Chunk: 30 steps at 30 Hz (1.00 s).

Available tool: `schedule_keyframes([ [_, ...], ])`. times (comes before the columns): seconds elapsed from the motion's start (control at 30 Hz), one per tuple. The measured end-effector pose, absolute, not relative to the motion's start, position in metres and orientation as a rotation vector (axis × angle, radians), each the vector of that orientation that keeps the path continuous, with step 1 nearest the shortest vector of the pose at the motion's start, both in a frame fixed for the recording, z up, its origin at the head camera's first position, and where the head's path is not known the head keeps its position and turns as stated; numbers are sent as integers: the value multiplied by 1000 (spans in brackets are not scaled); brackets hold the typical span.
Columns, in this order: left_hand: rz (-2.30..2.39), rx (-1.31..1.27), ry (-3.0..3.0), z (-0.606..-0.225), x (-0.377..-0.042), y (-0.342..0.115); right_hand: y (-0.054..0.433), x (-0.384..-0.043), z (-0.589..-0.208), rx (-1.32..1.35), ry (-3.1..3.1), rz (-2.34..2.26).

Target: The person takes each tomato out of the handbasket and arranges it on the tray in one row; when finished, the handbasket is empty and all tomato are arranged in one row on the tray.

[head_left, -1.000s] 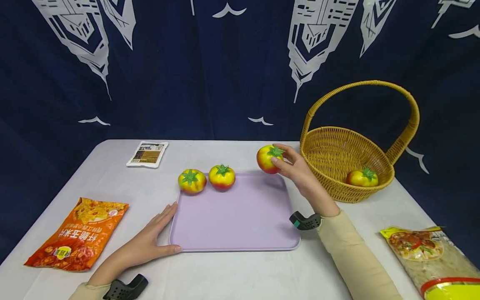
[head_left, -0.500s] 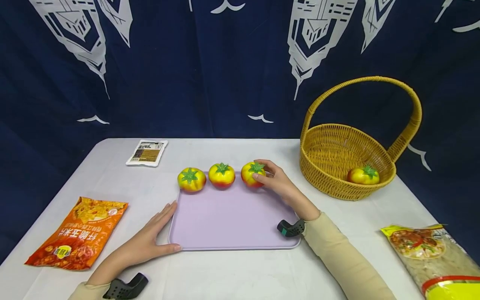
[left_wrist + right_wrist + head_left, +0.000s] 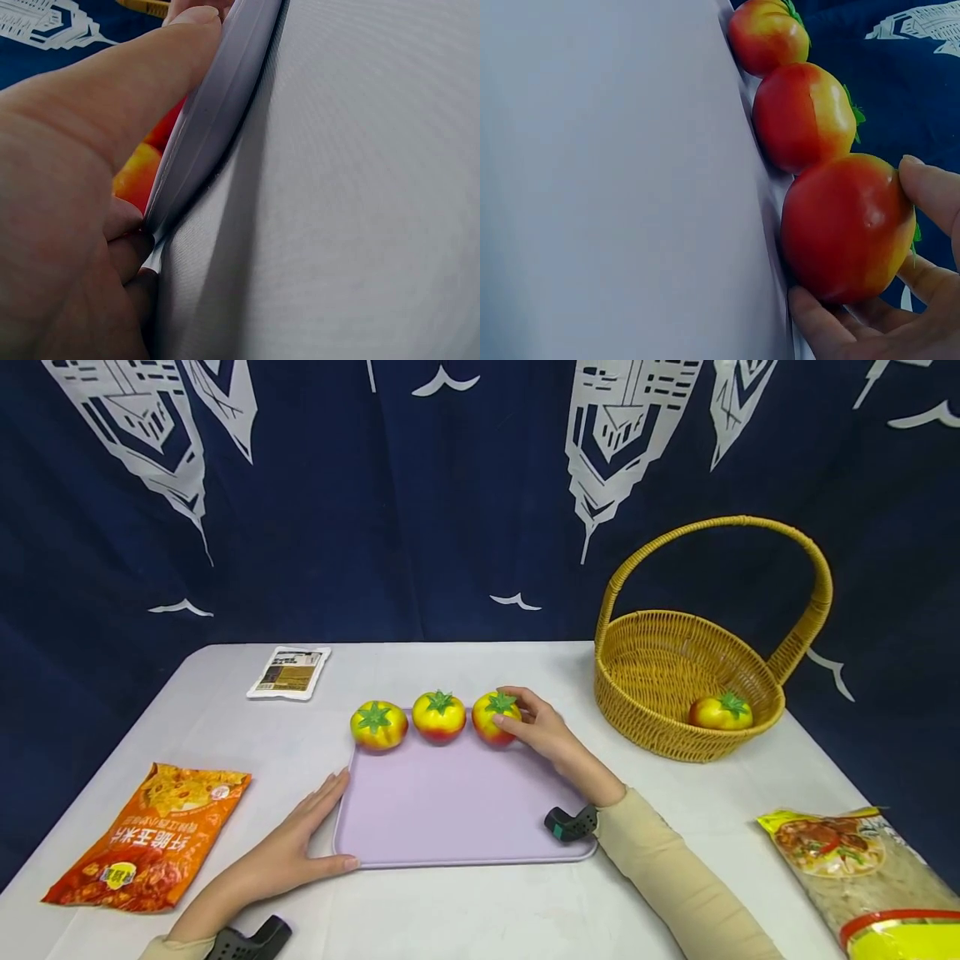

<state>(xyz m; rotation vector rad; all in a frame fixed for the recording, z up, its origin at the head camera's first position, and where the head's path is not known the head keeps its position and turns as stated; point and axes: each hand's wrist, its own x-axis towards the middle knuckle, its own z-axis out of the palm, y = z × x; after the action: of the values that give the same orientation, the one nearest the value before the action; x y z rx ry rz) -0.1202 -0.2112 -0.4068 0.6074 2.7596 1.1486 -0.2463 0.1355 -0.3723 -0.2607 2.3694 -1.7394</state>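
Three yellow-and-red toy-like tomatoes with green leafy tops stand in a row along the far edge of a lilac tray (image 3: 457,810). My right hand (image 3: 543,731) grips the rightmost tomato (image 3: 847,229) between thumb and fingers, low at the tray's rim. Beside it sit the middle tomato (image 3: 439,717) and the left tomato (image 3: 378,725), at the far left corner. My left hand (image 3: 288,847) lies at the tray's near left corner, fingers straight along the left side and thumb on the front edge. In the left wrist view, the thumb (image 3: 150,75) touches the tray's rim (image 3: 217,112).
A wicker basket (image 3: 660,727) with a tall handle stands at the back right, one tomato (image 3: 720,712) inside. An orange snack bag (image 3: 153,839) lies at left, a small white packet (image 3: 288,673) at the back left, and a clear food bag (image 3: 862,877) at front right.
My right hand has carried the tomato left and down from beside the basket to the tray's far edge, next to the other two. The left hand has stayed at the tray.
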Motion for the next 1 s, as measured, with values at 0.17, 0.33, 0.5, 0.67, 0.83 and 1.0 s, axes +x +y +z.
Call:
schedule_keyframes([
  [0.17, 1146, 593, 2758, -407, -120, -210, 135, -245, -372, -261, 2416, -1712],
  [0.33, 1136, 600, 2776, -406, -121, -210, 134, -245, -368, -253, 2424, -1722],
  [0.5, 1140, 595, 2766, -406, -120, -210, 134, -244, -368, -234, 2423, -1718],
  [0.67, 1139, 588, 2771, -409, -119, -211, 134, -243, -366, -222, 2426, -1696],
  [0.83, 1139, 610, 2777, -410, -119, -211, 134, -242, -365, -203, 2426, -1676],
  [1.0, 1139, 628, 2785, -409, -119, -211, 135, -240, -364, -228, 2409, -1670],
])
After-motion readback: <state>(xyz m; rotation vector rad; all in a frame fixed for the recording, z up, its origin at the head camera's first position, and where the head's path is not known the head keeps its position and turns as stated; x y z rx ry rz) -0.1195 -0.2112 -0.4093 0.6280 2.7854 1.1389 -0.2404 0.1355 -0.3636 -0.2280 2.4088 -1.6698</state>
